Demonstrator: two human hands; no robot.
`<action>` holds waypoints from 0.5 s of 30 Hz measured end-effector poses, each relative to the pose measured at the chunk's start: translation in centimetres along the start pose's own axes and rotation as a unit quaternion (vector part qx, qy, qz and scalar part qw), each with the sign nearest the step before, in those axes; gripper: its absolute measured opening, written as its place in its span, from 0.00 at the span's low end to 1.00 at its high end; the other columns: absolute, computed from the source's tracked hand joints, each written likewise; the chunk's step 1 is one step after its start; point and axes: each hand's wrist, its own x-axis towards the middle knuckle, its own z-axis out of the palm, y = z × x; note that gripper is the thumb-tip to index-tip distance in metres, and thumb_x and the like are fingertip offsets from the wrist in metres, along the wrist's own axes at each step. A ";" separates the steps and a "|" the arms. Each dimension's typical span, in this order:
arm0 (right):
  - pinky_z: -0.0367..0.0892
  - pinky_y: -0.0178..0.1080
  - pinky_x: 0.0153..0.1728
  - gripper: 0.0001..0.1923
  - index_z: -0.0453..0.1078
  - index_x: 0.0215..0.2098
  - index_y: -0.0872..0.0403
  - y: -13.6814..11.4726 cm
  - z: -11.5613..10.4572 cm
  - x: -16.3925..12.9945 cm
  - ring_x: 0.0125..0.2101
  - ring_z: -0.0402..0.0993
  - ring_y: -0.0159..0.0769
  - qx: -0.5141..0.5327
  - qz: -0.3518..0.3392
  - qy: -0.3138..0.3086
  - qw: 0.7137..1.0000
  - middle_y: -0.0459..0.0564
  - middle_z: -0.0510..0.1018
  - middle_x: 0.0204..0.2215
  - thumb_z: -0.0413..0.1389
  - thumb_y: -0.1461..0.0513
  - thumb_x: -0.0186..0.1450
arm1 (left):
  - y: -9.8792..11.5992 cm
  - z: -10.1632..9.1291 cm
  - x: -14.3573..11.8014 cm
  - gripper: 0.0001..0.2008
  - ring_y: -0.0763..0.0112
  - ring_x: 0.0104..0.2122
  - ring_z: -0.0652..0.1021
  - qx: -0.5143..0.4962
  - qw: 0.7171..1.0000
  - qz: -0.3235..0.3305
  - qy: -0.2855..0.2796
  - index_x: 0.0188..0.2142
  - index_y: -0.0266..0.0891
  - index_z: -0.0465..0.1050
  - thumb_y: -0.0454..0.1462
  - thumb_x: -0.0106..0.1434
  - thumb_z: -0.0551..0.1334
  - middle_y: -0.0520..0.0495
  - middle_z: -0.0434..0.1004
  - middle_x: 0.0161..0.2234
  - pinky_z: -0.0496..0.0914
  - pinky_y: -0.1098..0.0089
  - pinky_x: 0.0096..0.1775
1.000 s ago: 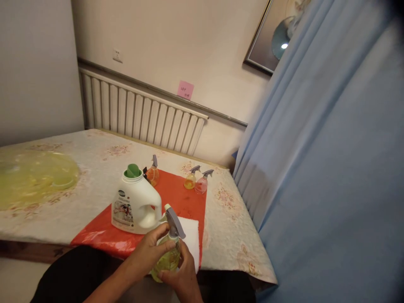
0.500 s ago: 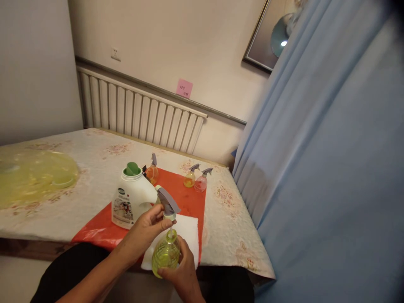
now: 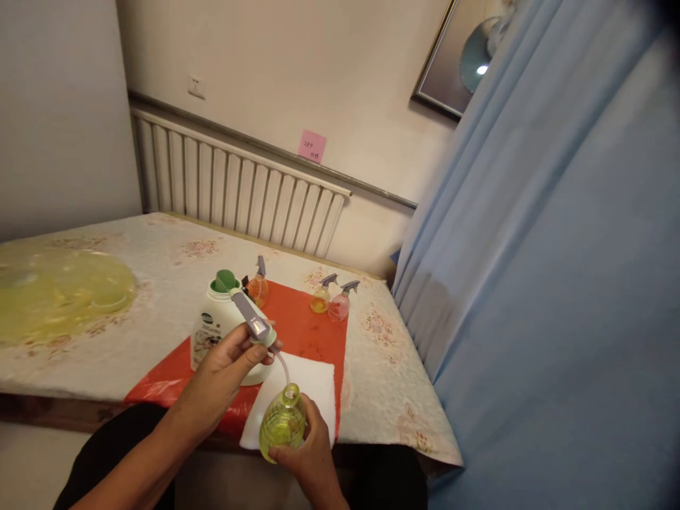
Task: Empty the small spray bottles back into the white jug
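Yellow-green, ribbed and rounded, the small clear plastic spray bottle (image 3: 282,423) sits in the right hand (image 3: 311,459), whose fingers curl around its lower body just off the near table edge, in front of a white folded cloth (image 3: 311,386). Its neck is uncapped. The left hand (image 3: 220,372) pinches the grey plastic trigger sprayer head (image 3: 251,322), lifted up and to the left of the bottle and tilted; its thin clear dip tube (image 3: 282,365) curves down to the bottle mouth (whether the tip is inside cannot be determined). Behind the left hand stands a white plastic detergent jug with a green cap (image 3: 217,317) on a red plastic sheet (image 3: 308,338). Three small spray bottles stand farther back: orange (image 3: 258,287), yellow (image 3: 319,299), pink (image 3: 340,304).
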 end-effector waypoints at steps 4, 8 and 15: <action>0.70 0.41 0.45 0.37 0.70 0.48 0.53 0.1 0.1 0.1 0.43 0.74 0.45 0.000 0.005 -0.005 1.000 0.47 0.77 0.41 0.64 0.71 0.39 | -0.5 -0.7 0.1 0.14 0.69 0.32 0.77 -0.023 1.000 -0.019 -0.005 0.43 0.40 0.73 0.43 0.58 0.66 0.50 0.81 0.34 0.71 0.70 0.39; 0.70 0.41 0.45 0.37 0.69 0.49 0.53 0.2 0.2 0.1 0.43 0.74 0.45 0.003 0.004 -0.009 1.000 0.47 0.77 0.41 0.64 0.71 0.39 | -1.0 -1.1 0.0 0.17 0.67 0.34 0.79 -0.049 0.999 -0.015 0.018 0.45 0.42 0.72 0.44 0.57 0.67 0.50 0.81 0.36 0.72 0.68 0.41; 0.70 0.41 0.46 0.38 0.69 0.49 0.53 0.0 0.4 0.3 0.44 0.74 0.46 -0.023 0.009 -0.009 1.000 0.48 0.77 0.43 0.64 0.72 0.38 | -1.6 -2.1 -0.5 0.19 0.64 0.35 0.80 -0.052 0.998 -0.026 0.015 0.45 0.41 0.74 0.46 0.56 0.68 0.48 0.82 0.36 0.74 0.65 0.42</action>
